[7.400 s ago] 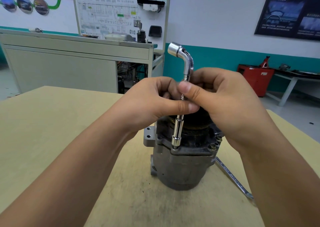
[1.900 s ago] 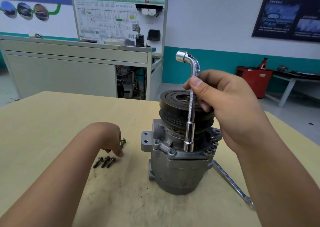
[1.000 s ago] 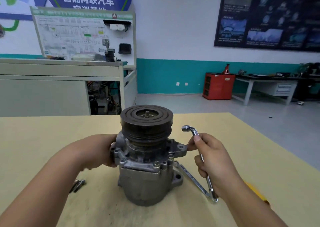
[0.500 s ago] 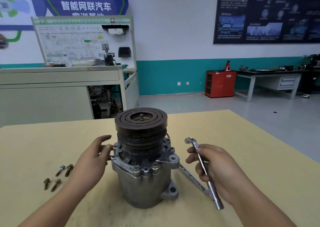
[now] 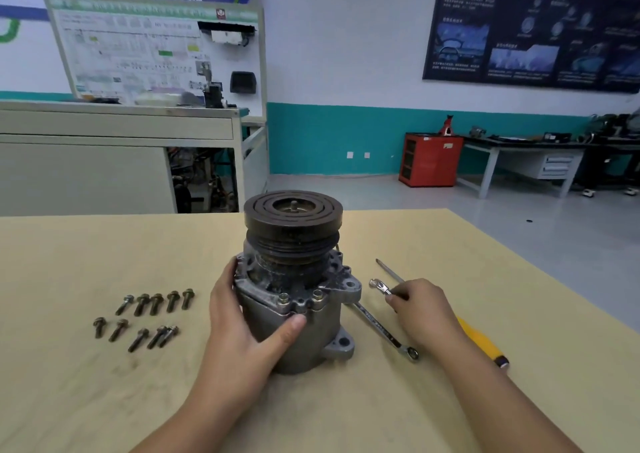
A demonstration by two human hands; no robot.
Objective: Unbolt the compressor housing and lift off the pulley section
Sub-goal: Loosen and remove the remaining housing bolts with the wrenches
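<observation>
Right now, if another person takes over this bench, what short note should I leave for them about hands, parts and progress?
Left hand grips the compressor housing, upright on the table.
Right hand holds the L-shaped socket wrench low by the table.
Done: about ten bolts lie loose left of the housing.
To do: two bolt heads show at the housing's front; the pulley section sits on top, not yet lifted.

Pale yellow wooden tabletop (image 5: 104,244), scuffed nr centre. Grey cast-metal compressor (image 5: 318,335) stands upright mid-table. To its left, ten dark flanged bolts (image 5: 156,302) in 2 loose rows. To its right: chrome combination spanner (image 5: 381,328), yellow-handled screwdriver (image 5: 481,341), chrome L-shaped socket wrench (image 5: 381,287), only head end visible.
</observation>
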